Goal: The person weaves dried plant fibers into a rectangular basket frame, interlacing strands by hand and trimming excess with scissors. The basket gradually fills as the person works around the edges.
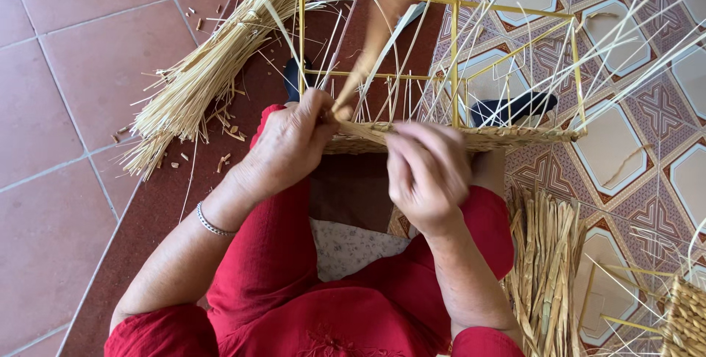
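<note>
We sit on the floor with the wire frame straight before us, its woven band running along the near side. Our left hand grips the band's left end; our right hand rests just beside it, near the middle. A straw bundle lies left of the frame. Flat strips lie to our right, and another woven piece sits in the floor's near right corner.

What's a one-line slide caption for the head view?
Both hands, left hand and right hand, work straw strands into the woven band of a yellow wire frame, straw bundle alongside.
</note>
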